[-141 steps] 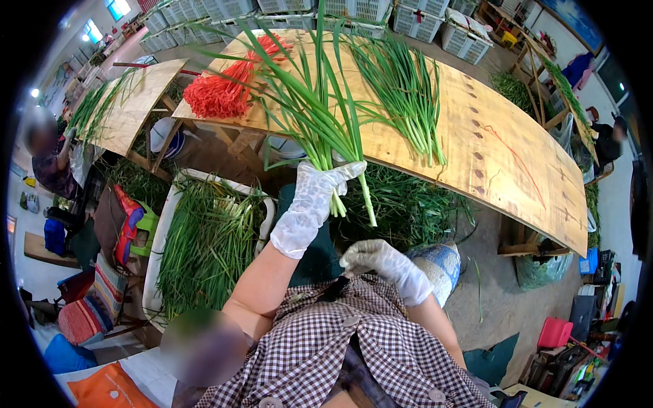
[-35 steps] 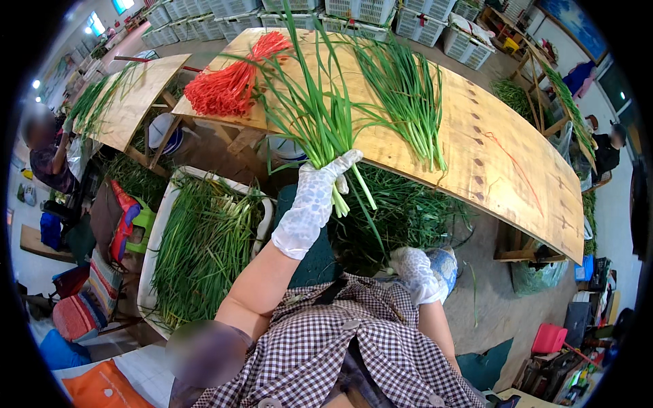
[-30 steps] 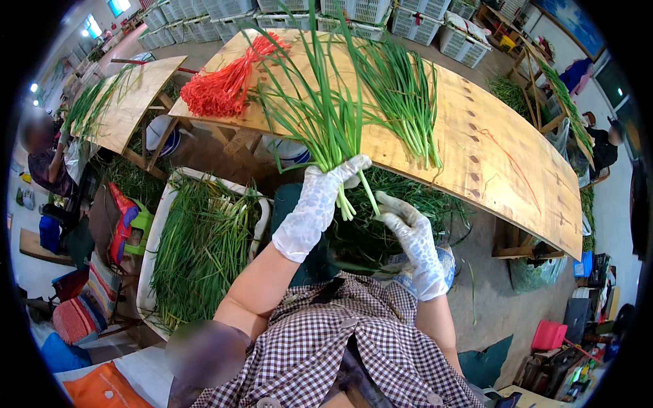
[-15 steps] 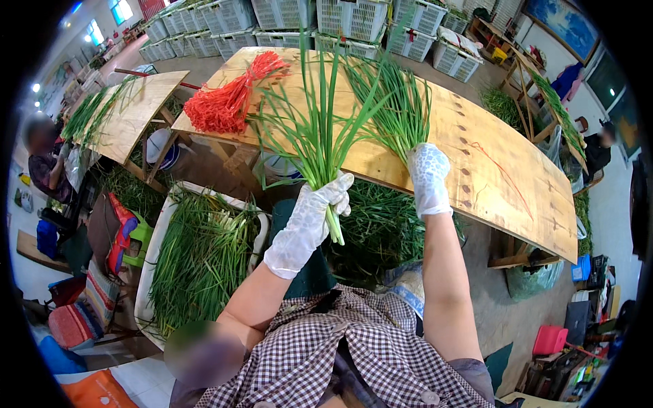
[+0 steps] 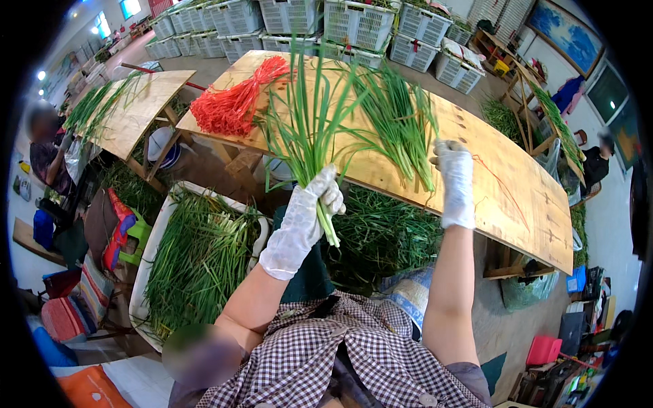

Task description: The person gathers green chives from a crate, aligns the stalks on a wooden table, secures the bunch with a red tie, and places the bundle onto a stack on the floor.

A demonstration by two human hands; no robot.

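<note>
A bunch of long green garlic chives (image 5: 309, 146) stands nearly upright in my left hand (image 5: 322, 190), which is closed round the pale lower stems. Their cut ends poke out below my fist, and the leaves fan out over the near table edge. Another bunch of garlic chives (image 5: 401, 129) lies on the wooden table (image 5: 490, 146), stem ends toward me. Just right of those stems is my right hand (image 5: 452, 160), apart from them, with bent fingers parted and nothing visible in them. White gloves cover both hands.
Red ties (image 5: 228, 102) are heaped at the table's left. Loose chives fill a white tub (image 5: 139, 289) at lower left; more lie beneath the table. A single red strand (image 5: 503, 178) rests on the right side. Stacked crates (image 5: 357, 24) stand behind. Another person (image 5: 47, 146) is at far left.
My right hand has let go of the chives on the table and moved right, leaving their stems lying on the wood. My left hand keeps its bunch, slightly lower.
</note>
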